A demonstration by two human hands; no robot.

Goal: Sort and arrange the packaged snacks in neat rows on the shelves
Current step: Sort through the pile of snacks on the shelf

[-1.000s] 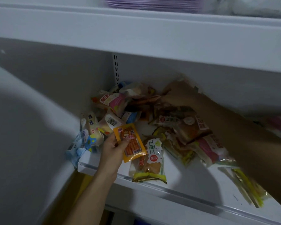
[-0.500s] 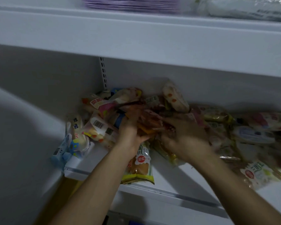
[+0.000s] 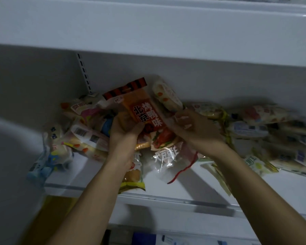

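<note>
The orange snack packet (image 3: 145, 112), red-striped header at top and large printed characters down its face, sits at centre frame, lifted clear of the shelf (image 3: 175, 190) and tilted with its header toward the upper left. Your left hand (image 3: 125, 137) has it from below: thumb on the printed face, fingers wrapped behind, a closed grip on the lower left edge. Your right hand (image 3: 193, 129) curls its fingers round the packet's right edge, where clear film also shows; whether that grip includes a second wrapper cannot be told. Just below the packet hangs a clear bag with white lettering (image 3: 166, 156), its lower end resting on the shelf near centre; a red cord (image 3: 185, 168) trails from it toward the front lip. Step in hand, by my reading: picking one item out of the heap to sort it. No rows exist yet. Unsorted packets (image 3: 81, 138) lie piled at left against the back wall, one with a yellow base (image 3: 132, 181) at the front edge under your left wrist; a white carrot-print packet (image 3: 166, 96) leans up behind the orange one, and more wrappers (image 3: 254, 128) spread blurred toward the right edge. The next move probably calls for picking a bare strip of shelf, freeing the orange packet from the film at your right fingers, and setting it down squared to the front lip so like packets can line up beside it. Watch the blue packet (image 3: 42, 167) overhanging the shelf end at lower left.
</note>
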